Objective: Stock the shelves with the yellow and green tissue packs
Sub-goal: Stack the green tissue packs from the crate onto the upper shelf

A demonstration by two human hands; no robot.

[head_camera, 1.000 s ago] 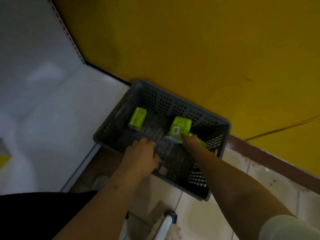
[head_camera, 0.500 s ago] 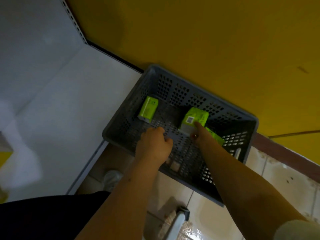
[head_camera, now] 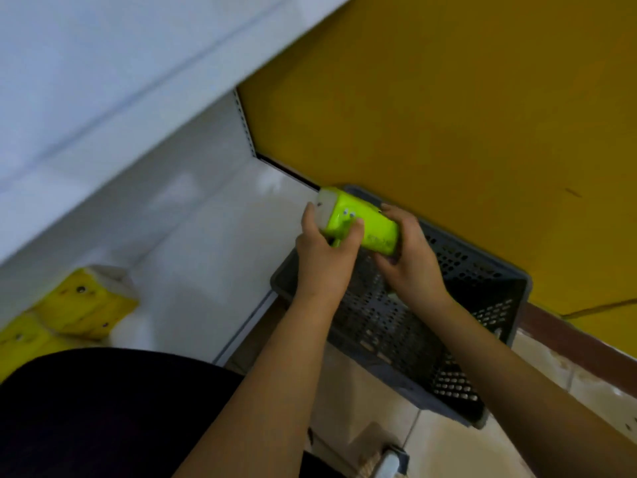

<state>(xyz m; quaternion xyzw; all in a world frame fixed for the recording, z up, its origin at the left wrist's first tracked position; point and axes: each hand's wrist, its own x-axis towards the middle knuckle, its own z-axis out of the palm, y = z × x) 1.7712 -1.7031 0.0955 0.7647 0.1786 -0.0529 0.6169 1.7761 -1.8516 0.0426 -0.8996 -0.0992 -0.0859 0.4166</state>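
Print on green tissue packs (head_camera: 362, 224) too blurred, I can't read it. My left hand (head_camera: 325, 251) and right hand (head_camera: 410, 257) both curl round packs, raised over grey basket (head_camera: 482, 281), beside white shelf (head_camera: 206, 243).

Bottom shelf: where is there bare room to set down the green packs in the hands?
The bottom shelf is bare between the yellow packs at left and the yellow wall at right. Both hands, left and right, grip the green packs over the grey basket.
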